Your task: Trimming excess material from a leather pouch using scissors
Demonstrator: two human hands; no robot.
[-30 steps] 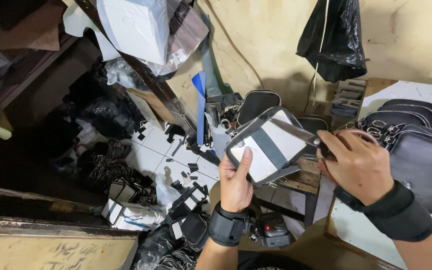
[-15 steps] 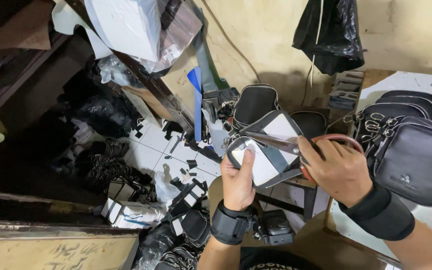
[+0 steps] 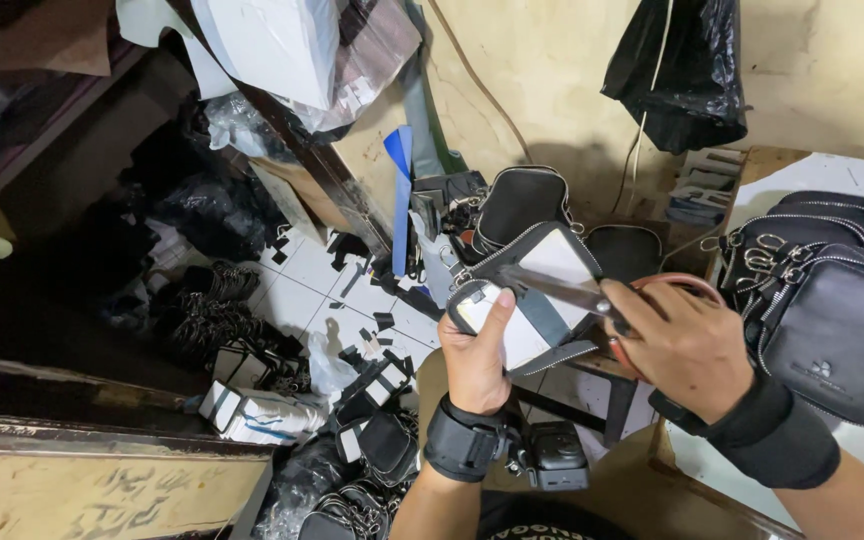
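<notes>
Held up over a cluttered workshop floor: a small bag panel point(image 3: 532, 300), white-lined with a grey strap and zip edging, pinched in the left hand point(image 3: 479, 352), thumb laid flat on the lining, fingers wrapped behind. Left grip clamped on the panel's lower corner. To the right of that grip, the right hand point(image 3: 687, 345) closed around the reddish handles of a pair of scissors point(image 3: 562, 290), blades reaching leftward across the panel's face, tips close to the strap. Whether the blades are apart or together cannot be told.

Best done, by the look of it, with the panel kept taut and steady, the thumb well below the blade line, short snips only, close along the seam without nicking the zip tape or strap.

Beyond the right grip, finished black bags point(image 3: 832, 300) stacked on the white worktop point(image 3: 852, 175). Below the left grip, black offcuts point(image 3: 362, 275) scattered over the tiled floor.
</notes>
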